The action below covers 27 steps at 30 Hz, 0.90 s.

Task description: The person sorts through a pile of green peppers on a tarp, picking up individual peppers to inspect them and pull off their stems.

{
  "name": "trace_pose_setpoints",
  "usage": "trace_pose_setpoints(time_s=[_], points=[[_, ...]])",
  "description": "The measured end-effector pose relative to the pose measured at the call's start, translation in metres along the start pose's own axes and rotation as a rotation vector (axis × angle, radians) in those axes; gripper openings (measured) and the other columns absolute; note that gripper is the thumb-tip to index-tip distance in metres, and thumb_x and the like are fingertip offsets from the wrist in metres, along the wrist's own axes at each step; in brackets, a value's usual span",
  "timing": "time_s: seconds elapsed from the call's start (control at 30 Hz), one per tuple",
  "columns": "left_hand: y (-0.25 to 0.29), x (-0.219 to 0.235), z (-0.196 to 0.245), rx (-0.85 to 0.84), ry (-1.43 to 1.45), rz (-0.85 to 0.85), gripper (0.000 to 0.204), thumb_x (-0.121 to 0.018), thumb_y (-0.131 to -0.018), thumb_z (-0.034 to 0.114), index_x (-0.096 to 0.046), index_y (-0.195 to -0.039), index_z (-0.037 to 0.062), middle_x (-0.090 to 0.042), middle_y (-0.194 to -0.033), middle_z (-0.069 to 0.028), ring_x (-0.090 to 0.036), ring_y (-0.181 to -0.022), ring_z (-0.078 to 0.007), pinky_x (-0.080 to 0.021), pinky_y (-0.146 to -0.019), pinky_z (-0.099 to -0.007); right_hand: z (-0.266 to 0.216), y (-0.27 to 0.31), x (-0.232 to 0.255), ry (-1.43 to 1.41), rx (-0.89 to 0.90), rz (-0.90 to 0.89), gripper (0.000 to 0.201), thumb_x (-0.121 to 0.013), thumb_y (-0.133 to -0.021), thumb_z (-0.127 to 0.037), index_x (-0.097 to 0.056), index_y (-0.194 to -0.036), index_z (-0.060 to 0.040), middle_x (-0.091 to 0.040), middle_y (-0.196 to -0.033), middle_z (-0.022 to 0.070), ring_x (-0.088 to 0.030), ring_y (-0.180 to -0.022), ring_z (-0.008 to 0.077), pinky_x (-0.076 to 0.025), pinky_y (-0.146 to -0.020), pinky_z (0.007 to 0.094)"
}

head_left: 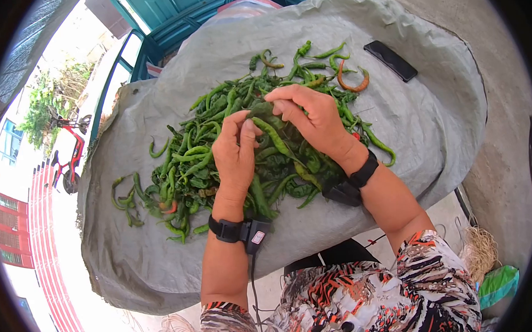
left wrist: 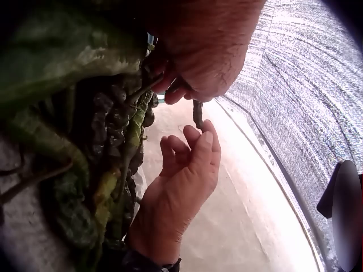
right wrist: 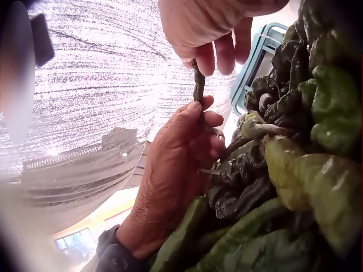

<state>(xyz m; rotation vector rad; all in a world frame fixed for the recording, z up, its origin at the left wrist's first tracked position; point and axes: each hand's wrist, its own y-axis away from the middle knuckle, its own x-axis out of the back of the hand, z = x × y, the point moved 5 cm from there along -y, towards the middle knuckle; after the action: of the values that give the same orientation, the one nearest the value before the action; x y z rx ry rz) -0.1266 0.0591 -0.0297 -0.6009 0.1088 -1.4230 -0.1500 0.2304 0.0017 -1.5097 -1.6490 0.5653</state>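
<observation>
A slim chili pepper (right wrist: 198, 85), dark against the light in both wrist views, spans the gap between my two hands. My left hand (head_left: 235, 149) pinches one end between thumb and fingers. At the other end, the fingertips of my right hand (head_left: 314, 119) grip it. Both hands are over a heap of green chili peppers (head_left: 188, 160). Just beside my left thumb, a long bright green pepper (head_left: 272, 136) slants down to the right. In the left wrist view, my right hand (left wrist: 184, 181) shows below the pepper, its fingers curled up toward it.
A grey tarp (head_left: 389, 137) lies under the heap. At its upper right are a black phone (head_left: 391, 60) and a curved reddish pepper (head_left: 354, 82). A teal metal frame (head_left: 170, 22) stands behind. Several loose peppers (head_left: 125, 202) lie to the left.
</observation>
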Motion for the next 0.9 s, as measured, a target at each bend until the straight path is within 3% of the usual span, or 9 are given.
trace_pose_setpoints(time_s=[0.23,0.37,0.57,0.73,0.87,0.9], points=[[-0.001,0.001,0.0,0.076,0.047,-0.031,0.025,-0.049,-0.104,0.024,-0.058,-0.101,0.0021,-0.054,-0.068,-0.0005,-0.047,-0.061,-0.0068,-0.044,-0.06,-0.022,0.007,0.003,0.003,-0.125,-0.245,0.01,0.024,-0.047,-0.095,-0.005,-0.064,-0.112,-0.0049,-0.065,-0.075,0.0058,-0.064,-0.065,0.0129,-0.05,-0.061,0.0254],[-0.002,0.0,-0.001,0.06,0.124,-0.027,0.034,-0.045,-0.105,0.032,-0.055,-0.087,0.0051,-0.047,-0.06,0.001,-0.043,-0.057,-0.0065,-0.04,-0.057,-0.0229,0.009,0.002,0.005,-0.141,-0.288,0.057,0.023,-0.047,-0.095,-0.006,-0.065,-0.109,-0.0044,-0.065,-0.071,0.0041,-0.062,-0.061,0.0096,-0.05,-0.059,0.0234],[-0.001,0.002,-0.001,0.055,0.202,0.002,0.037,-0.044,-0.105,0.035,-0.055,-0.086,0.0054,-0.049,-0.064,0.0004,-0.044,-0.059,-0.0072,-0.04,-0.059,-0.0233,0.013,0.004,0.006,-0.185,-0.366,0.109,0.022,-0.048,-0.094,-0.007,-0.066,-0.105,-0.0039,-0.064,-0.068,0.0022,-0.058,-0.059,0.0066,-0.048,-0.056,0.0221],[-0.001,0.004,-0.002,0.065,0.208,0.083,0.016,-0.048,-0.099,0.012,-0.062,-0.099,0.0043,-0.058,-0.092,-0.0025,-0.052,-0.07,-0.0092,-0.043,-0.063,-0.0241,0.032,0.01,0.014,-0.357,-0.514,0.186,0.023,-0.046,-0.096,-0.008,-0.065,-0.11,-0.0046,-0.064,-0.073,0.0016,-0.056,-0.061,0.005,-0.045,-0.057,0.0204],[-0.007,0.003,-0.008,-0.172,-0.103,0.014,0.03,-0.05,-0.087,-0.006,-0.065,-0.11,0.0057,-0.056,-0.117,-0.0065,-0.055,-0.09,-0.0134,-0.046,-0.071,-0.0259,0.034,0.008,0.016,-0.423,-0.472,0.348,0.024,-0.049,-0.099,-0.014,-0.06,-0.118,-0.0039,-0.067,-0.088,0.0048,-0.058,-0.067,0.0066,-0.048,-0.063,0.0209],[-0.007,0.001,-0.007,-0.142,-0.148,0.014,0.031,-0.052,-0.085,-0.006,-0.065,-0.111,0.0066,-0.056,-0.118,-0.0072,-0.054,-0.093,-0.0147,-0.046,-0.072,-0.0263,0.028,0.004,0.014,-0.454,-0.472,0.394,0.025,-0.05,-0.099,-0.015,-0.059,-0.119,-0.0036,-0.067,-0.091,0.0055,-0.059,-0.068,0.007,-0.048,-0.064,0.0211]])
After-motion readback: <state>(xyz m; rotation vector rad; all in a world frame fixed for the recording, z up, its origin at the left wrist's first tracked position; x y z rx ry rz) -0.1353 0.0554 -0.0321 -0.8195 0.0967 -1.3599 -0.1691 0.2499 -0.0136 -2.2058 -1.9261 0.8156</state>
